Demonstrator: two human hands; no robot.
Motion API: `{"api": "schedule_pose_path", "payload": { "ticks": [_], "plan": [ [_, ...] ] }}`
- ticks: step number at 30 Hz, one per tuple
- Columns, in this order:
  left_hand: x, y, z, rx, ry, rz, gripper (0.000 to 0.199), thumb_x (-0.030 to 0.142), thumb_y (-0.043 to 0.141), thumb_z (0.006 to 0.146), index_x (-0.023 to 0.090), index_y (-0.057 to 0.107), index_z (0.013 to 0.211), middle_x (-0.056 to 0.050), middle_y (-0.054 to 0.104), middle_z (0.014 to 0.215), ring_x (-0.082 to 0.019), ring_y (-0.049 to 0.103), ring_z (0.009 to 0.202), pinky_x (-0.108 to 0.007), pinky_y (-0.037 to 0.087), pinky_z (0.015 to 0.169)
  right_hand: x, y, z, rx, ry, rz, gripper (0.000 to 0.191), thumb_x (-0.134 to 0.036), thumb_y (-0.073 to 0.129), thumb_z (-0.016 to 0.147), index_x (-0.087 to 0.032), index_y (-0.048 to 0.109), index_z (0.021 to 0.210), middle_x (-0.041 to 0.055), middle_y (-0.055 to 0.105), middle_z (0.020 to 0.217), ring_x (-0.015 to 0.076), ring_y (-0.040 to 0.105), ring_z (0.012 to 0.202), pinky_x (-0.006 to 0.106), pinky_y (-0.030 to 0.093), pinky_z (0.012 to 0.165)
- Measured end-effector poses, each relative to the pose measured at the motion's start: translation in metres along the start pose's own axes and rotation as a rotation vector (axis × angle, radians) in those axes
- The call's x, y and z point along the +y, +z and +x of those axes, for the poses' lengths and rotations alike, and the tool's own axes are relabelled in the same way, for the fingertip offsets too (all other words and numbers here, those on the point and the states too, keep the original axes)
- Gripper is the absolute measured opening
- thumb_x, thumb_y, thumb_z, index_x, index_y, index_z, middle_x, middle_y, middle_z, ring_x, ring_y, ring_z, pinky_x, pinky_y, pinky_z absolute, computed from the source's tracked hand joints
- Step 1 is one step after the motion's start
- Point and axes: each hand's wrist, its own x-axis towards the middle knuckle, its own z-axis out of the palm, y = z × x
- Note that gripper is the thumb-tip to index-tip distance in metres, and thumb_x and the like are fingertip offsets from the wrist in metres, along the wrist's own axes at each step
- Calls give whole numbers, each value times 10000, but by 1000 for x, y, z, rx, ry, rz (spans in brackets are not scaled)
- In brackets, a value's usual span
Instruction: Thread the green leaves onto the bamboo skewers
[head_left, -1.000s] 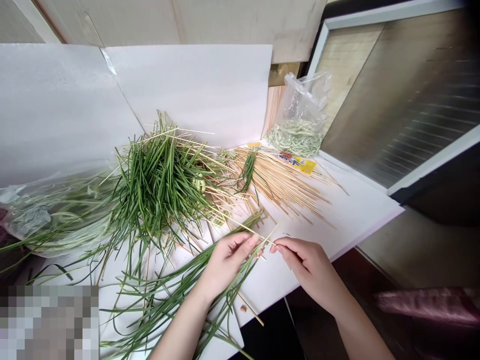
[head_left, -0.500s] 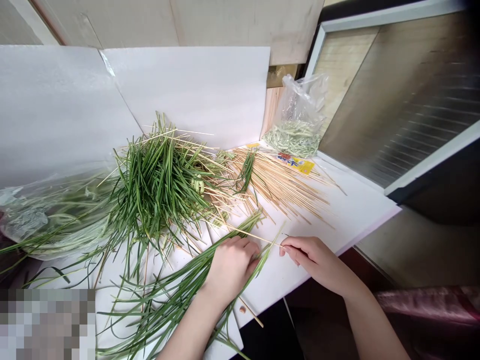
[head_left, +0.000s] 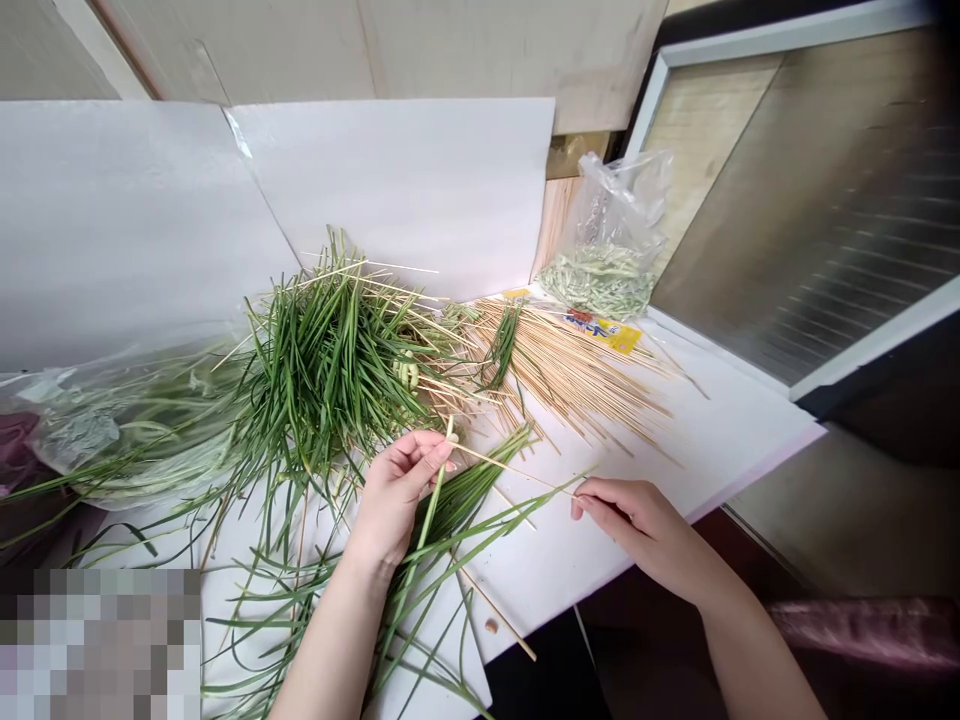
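Thin stick: we have it stretched between our hands above the desk (head_left: 559,565), its far end by the left fingertips and its near end at the right (head_left: 517,468).
Left hand: our thumb and fingers are pinched nearly closed on a green stalk (head_left: 430,512), beside the stick's end (head_left: 397,492).
Right hand: our fingertips are closed on the stick, the other fingers curled in (head_left: 634,515).
Loose greens: below the stick, spread across the desk and partly under our left arm (head_left: 469,492).
Big green pile: behind our left hand, with pale sticks poking out (head_left: 322,355).
Stick heap: fanned right of the pile, a small green bundle (head_left: 505,345) on it (head_left: 577,375).
Bags: a clear bag (head_left: 604,275) of pale green strips stands behind the heap; a larger plastic bag (head_left: 139,430) lies left of the pile.
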Motion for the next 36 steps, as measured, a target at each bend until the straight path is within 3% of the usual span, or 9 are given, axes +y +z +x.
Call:
{"api": "schedule_pose_path", "payload": {
  "ticks": [5,15,26,36],
  "plan": [
    [4,-1,-1,-3,-78,-138,251,285,857,672,135,708,805,5,658,640,-53,563,563,-122,450,554,-2,-1,-2,17,-24,-24,323,-352,410,1003,-209,626,810,3,525,685,170,446,603,269,292,536],
    [6,-1,-1,-1,-117,-211,252,248,871,648,124,689,772,8,652,624,-47,551,526,-123,465,529,-1,-4,-6,-26,7,-18,329,-345,404,1031,-217,606,805,-25,449,663,150,362,581,276,263,547],
    [5,1,-1,-7,-113,-191,252,257,878,641,125,678,722,4,657,603,-50,555,521,-127,451,522,-1,-3,-4,-15,-14,-26,324,-335,398,1026,-211,617,823,6,562,733,168,457,623,277,317,566],
    [1,3,1,88,-60,-144,260,235,907,564,125,687,648,14,639,567,-48,519,494,-143,412,488,1,-2,-5,2,-19,-58,296,-289,403,1021,-220,626,838,0,583,733,167,461,614,278,293,546]
  ]
}}
